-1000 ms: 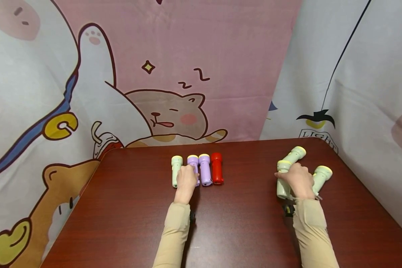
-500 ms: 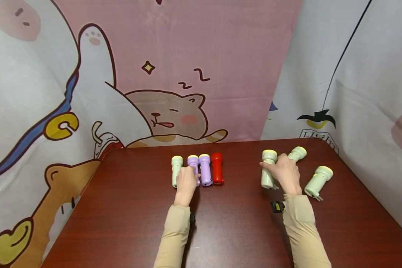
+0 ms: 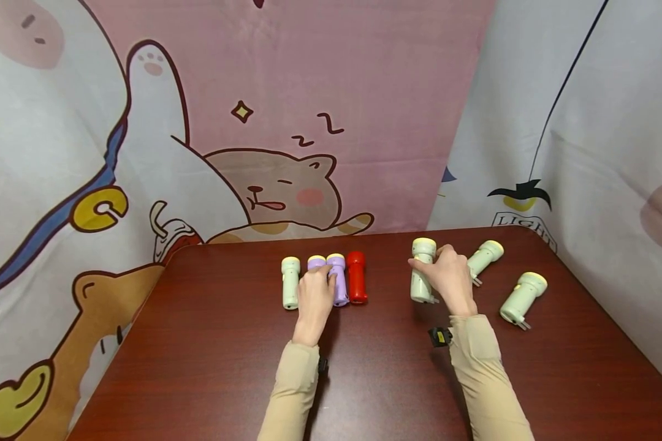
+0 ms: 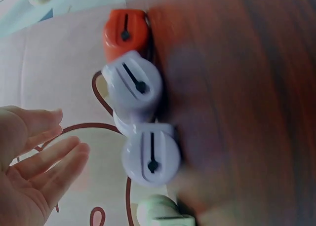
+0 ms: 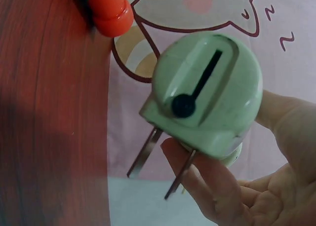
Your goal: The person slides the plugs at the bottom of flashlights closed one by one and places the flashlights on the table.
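My right hand grips a pale green flashlight with a yellow rim, thumb on one side and fingers on the other. In the right wrist view two metal plug prongs stick out from its base. My left hand has its fingers loosely extended, with nothing between them and the thumb. From the head view it hangs over two purple flashlights, hiding most of the left one. A pale green flashlight lies to their left and a red flashlight to their right, forming a row.
Two more pale green flashlights lie at the table's right: one farther back, one nearer, both slanted with prongs out. The dark red-brown table meets a cartoon-printed cloth at its back edge.
The right hand has carried its green flashlight leftward, away from the other two green ones. The left hand has lifted off the left purple flashlight and shifted slightly right.
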The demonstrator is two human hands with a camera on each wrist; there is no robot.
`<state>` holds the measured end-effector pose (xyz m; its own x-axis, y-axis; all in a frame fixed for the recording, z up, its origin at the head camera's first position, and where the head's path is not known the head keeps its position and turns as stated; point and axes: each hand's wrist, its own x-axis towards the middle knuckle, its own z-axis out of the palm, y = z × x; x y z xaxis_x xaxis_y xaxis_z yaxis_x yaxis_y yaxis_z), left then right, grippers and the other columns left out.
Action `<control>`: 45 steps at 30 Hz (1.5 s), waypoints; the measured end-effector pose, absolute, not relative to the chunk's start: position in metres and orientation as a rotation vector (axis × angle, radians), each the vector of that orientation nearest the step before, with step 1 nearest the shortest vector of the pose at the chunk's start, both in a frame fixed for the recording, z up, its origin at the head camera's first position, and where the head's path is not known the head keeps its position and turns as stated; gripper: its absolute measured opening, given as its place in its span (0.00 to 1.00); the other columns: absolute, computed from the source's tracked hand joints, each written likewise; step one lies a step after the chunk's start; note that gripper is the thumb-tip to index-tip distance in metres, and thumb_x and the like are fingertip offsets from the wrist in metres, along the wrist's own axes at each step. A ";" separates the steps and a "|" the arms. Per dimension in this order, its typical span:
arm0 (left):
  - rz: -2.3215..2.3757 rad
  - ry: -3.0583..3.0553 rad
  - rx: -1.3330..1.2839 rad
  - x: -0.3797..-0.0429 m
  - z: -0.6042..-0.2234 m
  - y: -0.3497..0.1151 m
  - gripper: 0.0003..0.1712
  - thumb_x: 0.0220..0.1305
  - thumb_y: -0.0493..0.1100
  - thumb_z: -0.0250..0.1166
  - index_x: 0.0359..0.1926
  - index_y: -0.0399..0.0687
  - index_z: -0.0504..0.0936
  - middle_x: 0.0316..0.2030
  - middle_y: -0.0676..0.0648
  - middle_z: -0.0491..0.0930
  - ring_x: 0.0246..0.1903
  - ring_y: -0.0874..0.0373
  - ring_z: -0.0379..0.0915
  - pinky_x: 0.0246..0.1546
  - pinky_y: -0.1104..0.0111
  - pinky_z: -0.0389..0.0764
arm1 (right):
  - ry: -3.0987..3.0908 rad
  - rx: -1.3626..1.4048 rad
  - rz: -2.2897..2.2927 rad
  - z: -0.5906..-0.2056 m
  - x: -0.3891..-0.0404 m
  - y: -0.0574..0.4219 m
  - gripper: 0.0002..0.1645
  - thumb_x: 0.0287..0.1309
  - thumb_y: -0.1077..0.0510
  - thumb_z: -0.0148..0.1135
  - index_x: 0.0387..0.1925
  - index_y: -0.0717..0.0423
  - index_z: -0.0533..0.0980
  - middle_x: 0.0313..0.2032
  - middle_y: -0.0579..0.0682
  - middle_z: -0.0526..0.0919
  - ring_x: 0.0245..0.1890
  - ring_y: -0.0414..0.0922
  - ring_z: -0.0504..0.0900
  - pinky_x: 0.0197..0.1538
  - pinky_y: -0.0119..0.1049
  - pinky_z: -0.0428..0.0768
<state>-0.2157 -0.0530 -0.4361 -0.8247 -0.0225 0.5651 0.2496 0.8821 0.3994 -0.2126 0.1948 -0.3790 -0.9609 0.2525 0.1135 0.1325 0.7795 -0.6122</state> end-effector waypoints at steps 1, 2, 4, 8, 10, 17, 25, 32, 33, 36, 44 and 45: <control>-0.633 -2.469 -0.170 -0.215 -0.436 -0.052 0.11 0.55 0.39 0.69 0.40 0.42 0.86 0.34 0.43 0.87 0.32 0.43 0.83 0.32 0.56 0.81 | -2.783 -0.303 0.939 -0.378 -0.213 0.193 0.33 0.49 0.39 0.66 0.38 0.66 0.71 0.30 0.61 0.78 0.27 0.52 0.78 0.23 0.35 0.70; -0.638 -2.468 -0.175 -0.214 -0.435 -0.050 0.11 0.55 0.40 0.69 0.41 0.43 0.86 0.34 0.43 0.87 0.32 0.43 0.83 0.31 0.56 0.81 | -2.784 -0.302 0.941 -0.377 -0.213 0.191 0.34 0.49 0.39 0.66 0.39 0.67 0.71 0.31 0.62 0.79 0.28 0.52 0.78 0.23 0.35 0.70; -0.658 -2.454 -0.200 -0.212 -0.435 -0.047 0.12 0.55 0.41 0.69 0.41 0.43 0.86 0.34 0.43 0.87 0.31 0.42 0.83 0.30 0.56 0.81 | -2.784 -0.301 0.944 -0.376 -0.214 0.188 0.35 0.49 0.39 0.66 0.40 0.67 0.71 0.33 0.63 0.80 0.28 0.53 0.79 0.23 0.35 0.71; -0.668 -2.413 -0.277 -0.210 -0.435 -0.040 0.13 0.54 0.43 0.70 0.41 0.44 0.86 0.35 0.43 0.87 0.32 0.45 0.84 0.32 0.58 0.82 | -2.766 -0.294 0.959 -0.374 -0.214 0.182 0.35 0.49 0.38 0.66 0.41 0.66 0.72 0.34 0.64 0.81 0.30 0.54 0.80 0.24 0.36 0.73; -0.656 -2.394 -0.324 -0.209 -0.435 -0.036 0.14 0.54 0.43 0.70 0.42 0.44 0.86 0.36 0.43 0.87 0.34 0.48 0.84 0.34 0.60 0.82 | -2.758 -0.293 0.971 -0.373 -0.214 0.180 0.35 0.49 0.38 0.66 0.41 0.66 0.72 0.35 0.64 0.81 0.31 0.54 0.80 0.25 0.36 0.73; -0.679 -2.366 -0.513 -0.202 -0.434 -0.026 0.20 0.54 0.45 0.71 0.48 0.43 0.84 0.39 0.45 0.86 0.39 0.53 0.84 0.41 0.66 0.82 | -2.763 -0.283 0.974 -0.372 -0.214 0.172 0.37 0.49 0.38 0.66 0.44 0.67 0.72 0.35 0.65 0.81 0.30 0.55 0.81 0.26 0.37 0.75; -0.697 -2.363 -0.747 -0.193 -0.434 -0.013 0.34 0.50 0.49 0.73 0.58 0.42 0.76 0.49 0.42 0.83 0.47 0.53 0.82 0.48 0.67 0.81 | -2.752 -0.270 0.979 -0.372 -0.214 0.163 0.36 0.48 0.38 0.67 0.41 0.67 0.72 0.32 0.63 0.81 0.27 0.54 0.81 0.23 0.35 0.74; -0.615 -2.337 -0.803 -0.189 -0.437 -0.001 0.37 0.50 0.52 0.73 0.58 0.40 0.75 0.49 0.44 0.83 0.45 0.55 0.82 0.46 0.69 0.81 | -2.739 -0.249 0.978 -0.375 -0.216 0.158 0.35 0.48 0.38 0.67 0.39 0.66 0.71 0.30 0.62 0.81 0.26 0.55 0.81 0.24 0.39 0.76; -0.613 -2.331 -0.806 -0.188 -0.437 0.000 0.36 0.49 0.51 0.73 0.58 0.39 0.75 0.49 0.44 0.83 0.45 0.55 0.82 0.46 0.69 0.81 | -2.738 -0.248 0.983 -0.375 -0.216 0.157 0.35 0.48 0.38 0.67 0.39 0.66 0.71 0.30 0.62 0.81 0.26 0.55 0.81 0.24 0.39 0.76; -0.603 -2.324 -0.806 -0.187 -0.436 0.003 0.35 0.49 0.51 0.73 0.56 0.39 0.77 0.48 0.44 0.83 0.46 0.55 0.82 0.47 0.69 0.81 | -2.735 -0.249 0.993 -0.376 -0.216 0.156 0.34 0.48 0.38 0.67 0.37 0.65 0.71 0.29 0.61 0.80 0.25 0.54 0.81 0.24 0.38 0.75; -0.595 -2.328 -0.780 -0.185 -0.437 0.005 0.33 0.48 0.50 0.74 0.54 0.40 0.77 0.47 0.45 0.84 0.45 0.55 0.83 0.45 0.69 0.81 | -2.721 -0.247 0.984 -0.376 -0.216 0.150 0.32 0.47 0.38 0.67 0.34 0.62 0.70 0.27 0.59 0.79 0.24 0.53 0.80 0.23 0.37 0.74; -0.588 -2.327 -0.776 -0.185 -0.437 0.006 0.33 0.49 0.50 0.74 0.54 0.40 0.77 0.47 0.46 0.84 0.45 0.56 0.82 0.45 0.69 0.81 | -2.722 -0.248 0.984 -0.376 -0.216 0.150 0.32 0.47 0.38 0.67 0.34 0.62 0.70 0.27 0.59 0.79 0.24 0.53 0.80 0.23 0.37 0.74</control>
